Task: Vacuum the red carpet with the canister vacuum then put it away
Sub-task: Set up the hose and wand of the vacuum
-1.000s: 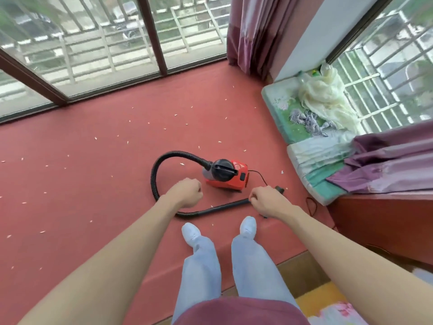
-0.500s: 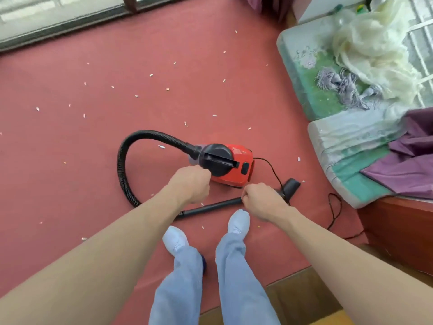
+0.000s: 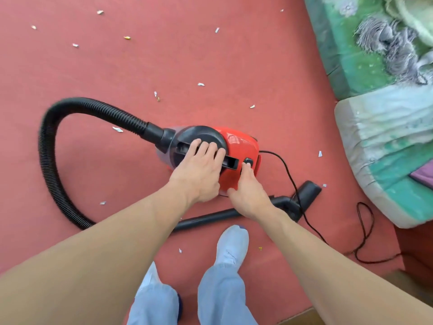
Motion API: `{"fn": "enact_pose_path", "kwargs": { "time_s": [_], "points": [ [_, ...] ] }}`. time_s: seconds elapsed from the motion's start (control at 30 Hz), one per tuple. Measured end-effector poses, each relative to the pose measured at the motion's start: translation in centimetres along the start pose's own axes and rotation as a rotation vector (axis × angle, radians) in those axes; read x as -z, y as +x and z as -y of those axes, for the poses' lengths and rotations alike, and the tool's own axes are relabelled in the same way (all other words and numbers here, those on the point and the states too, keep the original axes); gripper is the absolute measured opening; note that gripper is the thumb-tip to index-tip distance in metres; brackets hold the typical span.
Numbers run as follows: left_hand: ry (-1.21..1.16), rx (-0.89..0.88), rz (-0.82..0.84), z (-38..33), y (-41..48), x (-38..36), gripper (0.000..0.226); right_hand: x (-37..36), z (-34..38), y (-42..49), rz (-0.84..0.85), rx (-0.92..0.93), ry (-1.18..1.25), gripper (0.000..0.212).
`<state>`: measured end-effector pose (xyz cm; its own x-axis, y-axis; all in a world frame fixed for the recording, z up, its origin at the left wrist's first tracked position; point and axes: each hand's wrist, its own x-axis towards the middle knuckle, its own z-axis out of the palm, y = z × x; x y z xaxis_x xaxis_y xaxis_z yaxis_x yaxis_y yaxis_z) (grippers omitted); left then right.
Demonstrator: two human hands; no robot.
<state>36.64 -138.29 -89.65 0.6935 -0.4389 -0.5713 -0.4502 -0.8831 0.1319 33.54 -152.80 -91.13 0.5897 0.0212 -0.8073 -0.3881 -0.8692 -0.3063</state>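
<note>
Touching the vacuum switch (image 3: 248, 161), right hand (image 3: 249, 198); left hand (image 3: 199, 172) atop handle (image 3: 230, 163).

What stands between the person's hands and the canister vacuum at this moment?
Nothing visible. The left hand lies flat across the black carry handle of the canister vacuum, and the right hand touches its black switch with a fingertip.

faded green floral foam cushion (image 3: 346, 66) over on the right, grey fringed cloth (image 3: 386, 48) lying on it, purple fabric (image 3: 424, 177) at the edge
</note>
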Motion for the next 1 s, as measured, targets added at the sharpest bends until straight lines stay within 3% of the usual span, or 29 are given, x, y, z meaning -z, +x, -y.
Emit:
{"fn": "enact_pose_path", "kwargs": {
  "time_s": [0.4, 0.47, 0.57, 0.63, 0.73, 0.83, 0.9, 1.0],
  "points": [
    [-0.017, 0.019, -0.098, -0.6, 1.2, -2.1, 0.062, -2.6, -0.3, 1.4, -0.019, -0.129, 0.236, 0.087],
    [-0.008, 0.026, -0.095, -0.7, 1.2, -2.1, 0.059, -2.1, -0.4, 1.5, -0.022, -0.151, 0.251, 0.073],
    [-0.019, 0.027, -0.043, -0.8, 1.2, -1.2, 0.057, 0.3, -1.9, 1.6, -0.028, -0.173, 0.367, 0.026],
    [-0.085, 0.005, -0.026, -0.6, 1.0, -0.6, 0.059, 2.0, -3.7, 1.1, -0.12, -0.19, 0.382, 0.007],
    [-0.341, -0.045, -0.2, 0.7, -0.5, -0.3, 0.06, 1.7, -5.6, -0.9, -0.168, -0.248, 0.159, 0.014],
    [-0.495, -0.023, -0.466, 2.0, -4.9, -2.8, 0.044, -2.5, -6.5, -3.8, -0.021, -0.251, 0.095, 0.015],
    [-0.619, 0.14, -0.349, 2.7, -9.2, -6.7, 0.03, -5.8, -6.5, -5.6, 0.102, -0.236, 0.04, 0.015],
    [-0.635, 0.364, 0.152, 4.6, -15.9, -13.6, 0.017, -10.2, -6.0, -7.3, 0.263, -0.189, -0.066, 0.02]
  ]
}}
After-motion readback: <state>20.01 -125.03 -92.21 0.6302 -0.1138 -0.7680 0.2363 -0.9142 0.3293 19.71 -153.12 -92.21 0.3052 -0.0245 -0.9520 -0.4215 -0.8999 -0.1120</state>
